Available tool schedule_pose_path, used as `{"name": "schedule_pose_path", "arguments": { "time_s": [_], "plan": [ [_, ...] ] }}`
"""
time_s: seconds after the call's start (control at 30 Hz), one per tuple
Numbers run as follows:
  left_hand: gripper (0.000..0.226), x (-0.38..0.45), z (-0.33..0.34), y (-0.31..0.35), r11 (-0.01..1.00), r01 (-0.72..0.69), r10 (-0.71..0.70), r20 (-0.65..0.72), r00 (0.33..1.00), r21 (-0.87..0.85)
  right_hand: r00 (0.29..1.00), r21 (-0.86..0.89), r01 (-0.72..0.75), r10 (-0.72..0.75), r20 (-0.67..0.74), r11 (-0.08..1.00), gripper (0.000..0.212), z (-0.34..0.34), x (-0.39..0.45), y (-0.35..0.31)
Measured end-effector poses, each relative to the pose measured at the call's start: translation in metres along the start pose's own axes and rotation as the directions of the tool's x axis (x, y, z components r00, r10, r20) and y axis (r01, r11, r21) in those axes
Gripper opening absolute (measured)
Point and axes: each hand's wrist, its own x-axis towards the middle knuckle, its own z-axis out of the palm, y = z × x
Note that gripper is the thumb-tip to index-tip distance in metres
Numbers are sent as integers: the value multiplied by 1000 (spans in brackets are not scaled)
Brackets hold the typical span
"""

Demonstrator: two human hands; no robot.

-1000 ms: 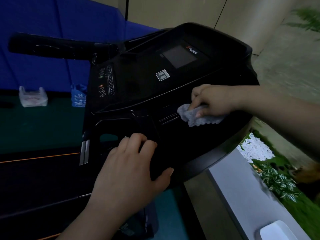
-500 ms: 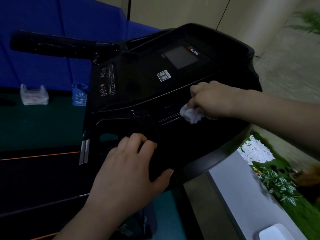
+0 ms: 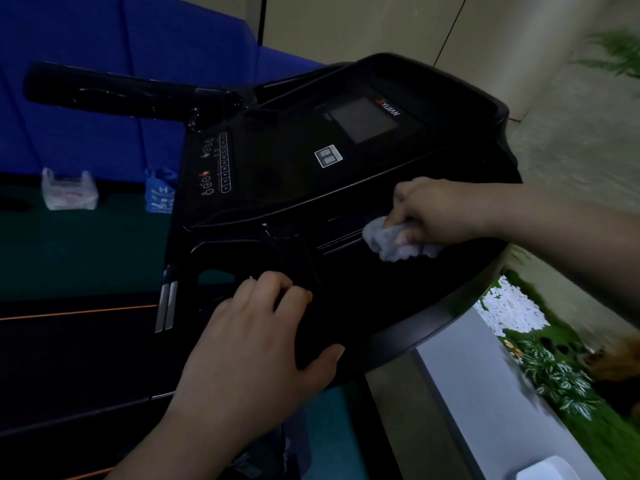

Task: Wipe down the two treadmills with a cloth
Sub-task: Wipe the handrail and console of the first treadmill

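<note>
Nearest the camera, the left hand point(image 3: 256, 351) rests on the lower front edge of the treadmill console point(image 3: 284, 188), fingers loosely spread over the black plastic and the thumb hooked along the console's rim; it holds nothing. Just beyond it, towards the middle of the console, lies a dark recessed tray, and left of that two pale metal strips stand on the console's side.

Further up the console and to the right, the right hand point(image 3: 436, 209) has its fingers curled round a crumpled pale cloth point(image 3: 398, 242), pressing it onto the ledge below the console's sloping panel (the cloth bulges out beneath the fingers and touches the black surface).

Above the cloth, on the sloping panel, sit a small square sticker point(image 3: 328, 156), a column of buttons point(image 3: 223, 162) at the panel's left side, and a dark screen point(image 3: 362, 120) with a brand mark beside it. A black handlebar point(image 3: 128, 93) juts out from the console's upper left.

Beyond the console's left side, a white plastic bag point(image 3: 69, 190) and a blue bag point(image 3: 160, 192) stand on the green floor before a blue wall point(image 3: 86, 64).
</note>
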Motion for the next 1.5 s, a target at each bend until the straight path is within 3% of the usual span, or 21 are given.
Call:
{"name": "schedule_pose_path", "arguments": {
  "time_s": [0.07,0.13,0.23,0.37,0.47,0.57,0.67,0.73,0.8,0.87,0.97,1.07,1.13,1.27,1.37,1.5],
  "plan": [
    [60,0,0,1,1000,0,0,3,1000,2,998,136,55,-58,21,989,31,2,-13,0],
    [60,0,1,1,1000,-2,2,-2,1000,7,994,165,49,-31,-107,985,30,3,-23,13],
    [61,1,2,1,1000,-8,8,-3,1000,9,943,49,-121,131,-307,991,33,1,-32,47],
    [61,0,2,0,1000,-8,8,-3,1000,4,912,-1,-302,289,-291,953,35,2,-22,59],
    [61,0,2,0,1000,-5,5,-1,1000,17,983,89,-103,115,-140,991,32,3,-11,30],
    [62,-1,0,1,1000,3,-3,9,1000,16,996,136,86,-82,-32,987,37,9,-9,-6],
    [62,-1,-1,0,1000,3,-3,9,1000,-2,997,122,73,-73,-4,990,29,8,0,-7],
    [62,-1,-1,0,1000,-2,2,6,1000,-7,999,77,7,-3,-42,997,27,0,2,11],
    [62,-1,-2,0,1000,-3,3,9,1000,-3,983,-17,-80,76,-165,997,24,-9,-4,31],
    [62,-1,-2,0,1000,-1,1,14,1000,3,953,16,-128,127,-275,992,25,-9,-7,38],
    [60,-1,-1,0,1000,-3,3,2,1000,11,959,68,-70,85,-269,995,25,3,11,18],
    [60,-1,-2,0,1000,-5,4,-2,1000,-6,986,154,-82,102,-130,985,34,6,32,-1],
    [63,-3,-3,-2,1000,-10,10,14,1000,-26,995,164,15,2,-101,986,29,-1,37,-13],
    [65,-13,-13,-16,1000,7,-7,42,999,-7,938,301,182,-74,-337,936,26,-7,29,-52],
    [63,-32,-20,-37,993,47,-53,52,997,105,938,329,312,-235,-255,891,21,5,22,-82],
    [63,-48,-19,-57,984,66,-71,21,997,165,895,113,241,-176,-411,964,20,8,58,-80]
  ]
}}
